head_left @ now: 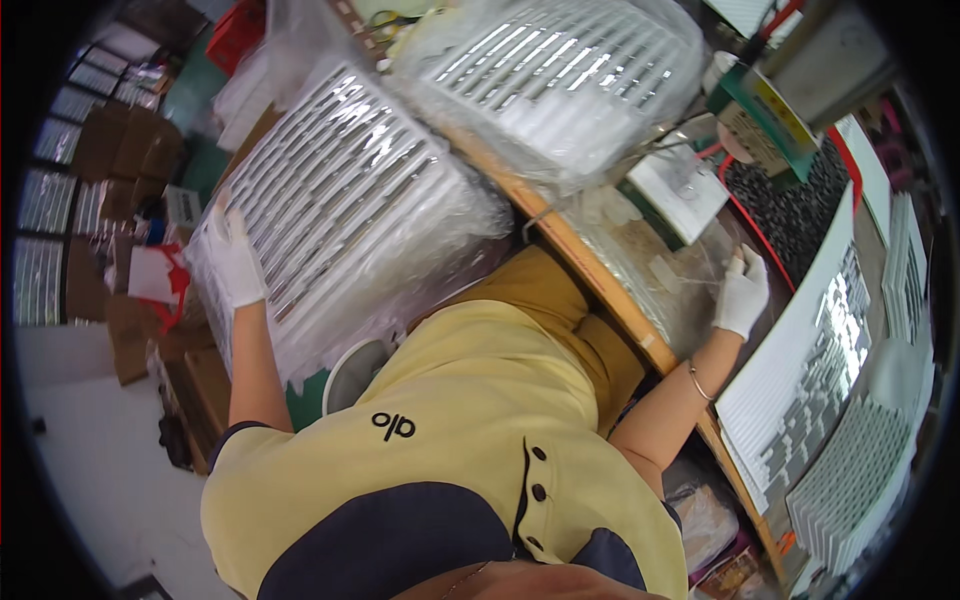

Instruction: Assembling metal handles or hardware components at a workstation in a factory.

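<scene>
My left hand point(236, 262), in a white glove, rests at the left edge of a stack of white slatted panels point(330, 190) wrapped in clear plastic. Its fingers are stretched along that edge, with nothing seen gripped. Over the wooden-edged worktable point(600, 262) is my right hand point(742, 294), also gloved in white. Its fingers are curled together beside clear plastic film on the tabletop; whatever they may hold is too small to make out. A red tray point(735, 190) of small black pieces lies just beyond that hand.
A second plastic-wrapped stack of slatted panels point(560, 70) sits on the table's far part. Near it are a white block point(680, 190) and a green holder point(765, 120). A white panel with dark slots point(800, 385) lies to the right. Cardboard boxes point(125, 145) stand at far left.
</scene>
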`<act>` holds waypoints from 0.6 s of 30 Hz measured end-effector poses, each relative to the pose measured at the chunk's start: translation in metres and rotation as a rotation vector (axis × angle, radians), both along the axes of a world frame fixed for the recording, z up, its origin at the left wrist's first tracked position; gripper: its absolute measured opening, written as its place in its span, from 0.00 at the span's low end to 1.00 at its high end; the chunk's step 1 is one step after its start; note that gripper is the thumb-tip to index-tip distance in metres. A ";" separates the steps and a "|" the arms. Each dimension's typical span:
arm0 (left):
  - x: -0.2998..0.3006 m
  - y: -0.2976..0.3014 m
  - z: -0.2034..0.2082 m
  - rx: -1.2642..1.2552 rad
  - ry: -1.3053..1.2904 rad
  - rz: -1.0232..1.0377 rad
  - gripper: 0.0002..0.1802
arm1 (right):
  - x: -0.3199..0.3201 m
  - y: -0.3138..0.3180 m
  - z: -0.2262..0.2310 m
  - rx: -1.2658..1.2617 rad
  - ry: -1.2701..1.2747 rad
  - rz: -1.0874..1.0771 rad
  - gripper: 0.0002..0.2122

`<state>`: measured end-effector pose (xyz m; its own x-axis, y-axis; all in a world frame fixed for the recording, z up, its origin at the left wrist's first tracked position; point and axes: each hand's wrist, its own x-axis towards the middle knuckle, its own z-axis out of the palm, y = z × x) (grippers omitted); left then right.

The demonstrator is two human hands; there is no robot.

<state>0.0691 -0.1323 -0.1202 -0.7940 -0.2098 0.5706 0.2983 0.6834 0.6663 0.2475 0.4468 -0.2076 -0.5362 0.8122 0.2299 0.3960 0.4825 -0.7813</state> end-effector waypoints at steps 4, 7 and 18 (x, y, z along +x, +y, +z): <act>-0.051 0.131 0.026 -0.389 -0.224 -0.521 0.15 | 0.004 0.000 -0.001 -0.100 0.001 -0.093 0.09; -0.091 0.224 0.020 -0.522 -0.360 -0.854 0.16 | 0.009 0.005 -0.004 -0.184 0.035 -0.187 0.09; -0.187 0.345 -0.024 -1.129 -0.492 -0.890 0.18 | -0.047 0.036 0.048 0.071 -0.514 -0.322 0.11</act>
<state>-0.1174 0.2131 -0.1444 -0.5763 0.7775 -0.2516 0.7867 0.6112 0.0868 0.2008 0.4826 -0.1600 -0.3232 0.9440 0.0666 0.8485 0.3202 -0.4213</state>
